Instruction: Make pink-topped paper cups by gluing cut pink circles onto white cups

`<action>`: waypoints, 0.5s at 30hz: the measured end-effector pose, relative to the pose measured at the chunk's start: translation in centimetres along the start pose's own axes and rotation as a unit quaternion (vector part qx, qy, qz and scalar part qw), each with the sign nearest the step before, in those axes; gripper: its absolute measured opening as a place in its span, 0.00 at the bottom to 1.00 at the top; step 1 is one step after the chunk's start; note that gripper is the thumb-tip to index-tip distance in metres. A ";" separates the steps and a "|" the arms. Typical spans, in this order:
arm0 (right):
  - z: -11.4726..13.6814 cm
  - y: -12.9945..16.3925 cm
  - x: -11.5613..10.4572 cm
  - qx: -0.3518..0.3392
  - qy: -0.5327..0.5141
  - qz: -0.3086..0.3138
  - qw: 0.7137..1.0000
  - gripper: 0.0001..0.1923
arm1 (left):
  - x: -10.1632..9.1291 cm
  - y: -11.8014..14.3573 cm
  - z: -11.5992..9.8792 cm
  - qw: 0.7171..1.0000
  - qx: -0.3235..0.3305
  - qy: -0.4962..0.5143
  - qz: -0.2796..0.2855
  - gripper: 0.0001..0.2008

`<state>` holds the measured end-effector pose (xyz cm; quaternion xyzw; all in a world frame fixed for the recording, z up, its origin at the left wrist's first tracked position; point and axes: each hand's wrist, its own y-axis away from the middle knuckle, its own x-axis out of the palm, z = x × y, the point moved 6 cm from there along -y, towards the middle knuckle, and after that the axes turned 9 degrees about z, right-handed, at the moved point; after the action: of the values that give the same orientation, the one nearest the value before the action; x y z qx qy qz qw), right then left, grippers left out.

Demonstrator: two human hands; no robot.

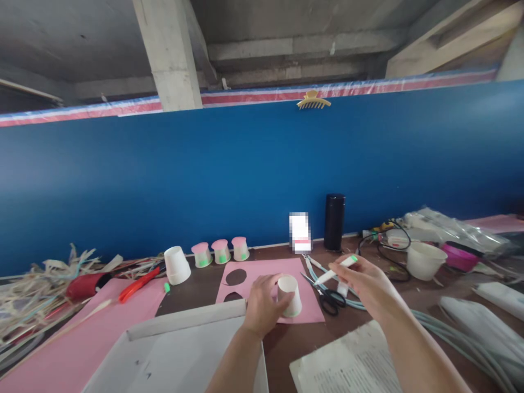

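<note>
My left hand (265, 305) is closed around the side of a white paper cup (291, 297), which stands upside down on a pink paper sheet (307, 311). Two round holes are cut in the sheet to the left of the cup. My right hand (366, 277) pinches a white marker (338, 271) with a green end, its other end pointing down to the left, apart from the cup. Below the marker lie black-handled scissors (332, 301). A small green cap (166, 287) rests on the table farther left.
Three small cups with pink tops (221, 252) stand at the back beside stacked white cups (177, 266). A white box lid (180, 355) and a printed booklet (347, 363) lie in front. A black bottle (334, 221), cables (442, 327) and a white bucket (426, 262) are at right.
</note>
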<state>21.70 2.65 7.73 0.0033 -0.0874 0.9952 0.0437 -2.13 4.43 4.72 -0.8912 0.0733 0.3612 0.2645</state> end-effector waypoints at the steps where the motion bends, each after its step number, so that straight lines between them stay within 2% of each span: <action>1: 0.0 0.1 0.3 0.006 -0.012 0.021 1.000 0.19 | 0.0 0.0 0.0 1.000 0.000 0.000 0.001 0.20; 3: -0.2 0.3 0.9 0.032 -0.016 0.060 0.998 0.19 | -0.1 0.0 -0.1 1.000 0.004 0.000 0.001 0.20; 6: -0.2 0.7 2.3 0.060 0.045 0.140 0.987 0.19 | 0.0 0.0 -0.1 1.000 0.014 -0.002 -0.006 0.20; 11: 0.1 1.8 4.6 0.056 0.130 0.268 0.953 0.18 | 0.1 -0.1 0.0 0.999 0.026 -0.005 -0.022 0.19; 15: 0.3 2.3 5.7 0.030 0.218 0.318 0.922 0.15 | 0.1 -0.1 0.0 0.999 0.026 -0.007 -0.026 0.20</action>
<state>15.83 0.79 7.65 -0.2402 -0.0418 0.9352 -0.2568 -2.04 4.52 4.66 -0.8832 0.0579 0.3582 0.2971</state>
